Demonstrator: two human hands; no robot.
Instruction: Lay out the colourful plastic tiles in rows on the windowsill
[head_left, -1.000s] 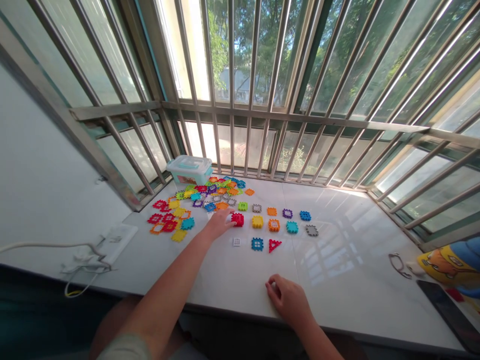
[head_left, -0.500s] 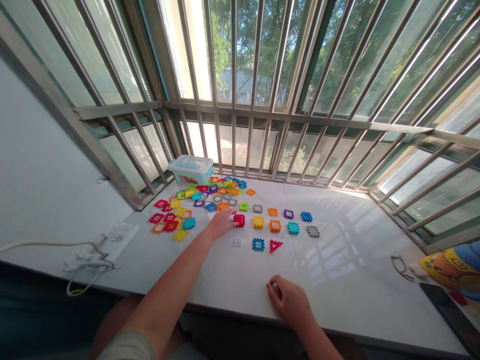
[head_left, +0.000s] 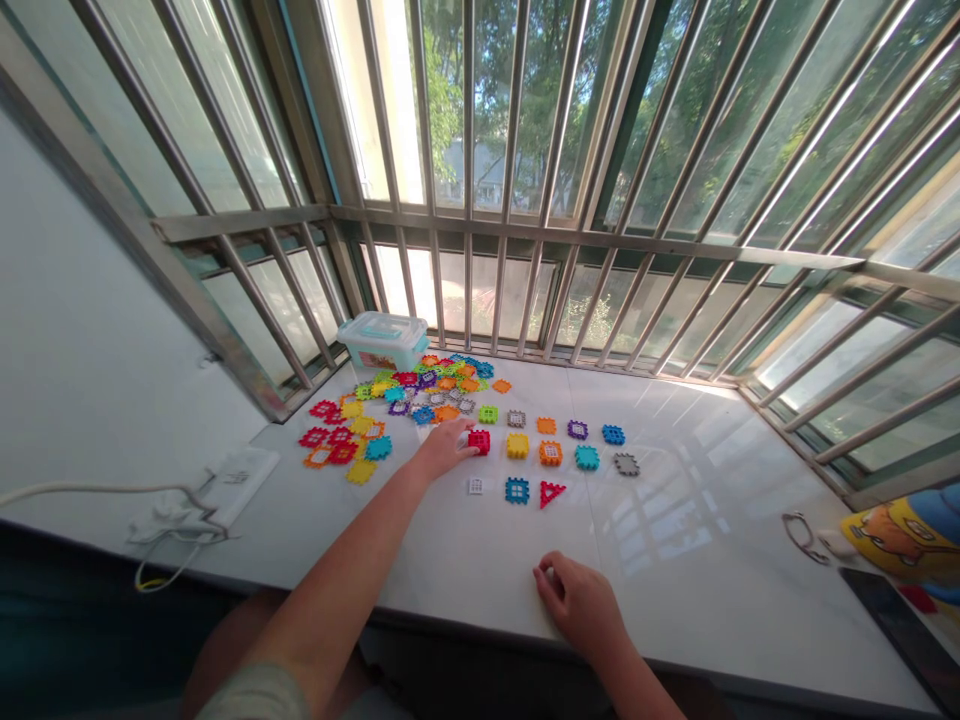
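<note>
Three rows of toothed plastic pieces are lying on the table [head_left: 697, 600]. Bearings: the red block [head_left: 478, 442] is serving as dial centre, 12 pointing to the window bars [head_left: 517, 230].

Left hand [head_left: 442, 450]: resting at 9 o'clock, its forearm entering from 7. Forefinger and thumb are standing apart, touching the block's near-9 side at its upper and lower corners. Whether they are pinching it: cannot tell. The other fingers are hiding behind the hand.

Right hand [head_left: 576, 600]: resting at 5 o'clock, near the table edge. Its fingers are lying loosely curled, leaving a small hollow beside the thumb; whether the tips are pressing together, cannot tell.

Middle row: the red block is forming the 9 o'clock end; toward 3 are following the yellow block [head_left: 517, 446], orange block [head_left: 551, 453], cyan block [head_left: 587, 458] and gray tile [head_left: 627, 464].

Back row [head_left: 547, 426]: five pieces are sitting from 12 to 3, running green, gray, orange, purple, blue.

Front row: the white tile [head_left: 476, 486] is lying at 6, the blue tile [head_left: 517, 491] between 4 and 5, the red triangle [head_left: 552, 494] at 4.

A mixed heap [head_left: 447, 383] is spreading around 10, just beside the lidded box [head_left: 384, 340].
</note>
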